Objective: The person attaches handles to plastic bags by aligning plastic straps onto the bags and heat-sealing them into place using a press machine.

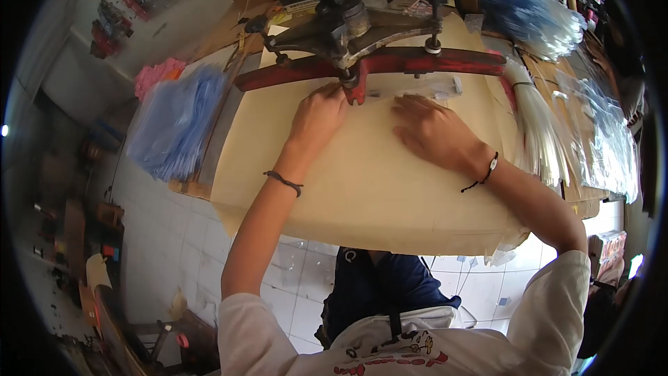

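A red metal bar (445, 61) of a press spans the tan sheet (348, 181) on the table. Beneath its middle, near the red forked piece, my left hand (321, 115) has its fingers pressed together at the bar's edge; what they hold, if anything, is hidden. My right hand (435, 129) lies flat on the sheet with fingers spread, just below a clear plastic piece (442, 86) by the bar. Its fingertips are close to that plastic's lower edge.
Blue plastic sheets (177, 122) are stacked at the left, beside a pink bundle (156, 76). More blue plastic (522, 3) lies at the back right. A bundle of clear strips (536, 122) and clear plastic bags (602, 132) are on the right. The press head (341, 17) stands above the bar.
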The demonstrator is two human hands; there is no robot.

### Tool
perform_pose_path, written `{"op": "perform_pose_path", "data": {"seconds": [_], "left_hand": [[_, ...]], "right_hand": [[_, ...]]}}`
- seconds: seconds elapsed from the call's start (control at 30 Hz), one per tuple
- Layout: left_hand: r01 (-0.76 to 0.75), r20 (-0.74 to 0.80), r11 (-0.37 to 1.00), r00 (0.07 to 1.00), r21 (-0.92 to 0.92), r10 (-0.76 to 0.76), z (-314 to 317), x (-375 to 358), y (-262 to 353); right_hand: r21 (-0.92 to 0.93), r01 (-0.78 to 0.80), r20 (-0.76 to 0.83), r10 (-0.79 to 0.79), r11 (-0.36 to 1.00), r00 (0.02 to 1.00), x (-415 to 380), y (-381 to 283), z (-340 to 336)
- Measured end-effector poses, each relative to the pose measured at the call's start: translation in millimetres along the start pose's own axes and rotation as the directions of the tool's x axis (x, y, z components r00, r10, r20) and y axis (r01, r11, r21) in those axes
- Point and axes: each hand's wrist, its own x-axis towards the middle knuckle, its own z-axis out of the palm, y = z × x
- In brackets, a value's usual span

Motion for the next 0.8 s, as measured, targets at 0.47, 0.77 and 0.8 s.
{"op": "perform_pose_path", "data": {"seconds": [0.47, 0.77, 0.8], "left_hand": [[0.072, 0.079, 0.996, 0.995, -0.059, -0.067, -13.8, 2.5, 7.5], [0.070, 0.099, 0.997, 0.993, -0.017, -0.068, -6.8, 1.3, 0.7], [0.084, 0.104, 0.996, 0.991, -0.014, -0.082, -6.8, 1.1, 1.7]], "right_hand": [[-0.044, -0.113, 0.048, 0.115, 0.993, 0.992, 0.4, -4.8, -1.1], [-0.108, -0.196, 0.041, 0.201, 0.975, 0.979, -13.7, -14.3, -21.1], [-0.137, -0.218, 0.019, 0.222, 0.966, 0.975, -15.6, -12.3, -20.3]]}}
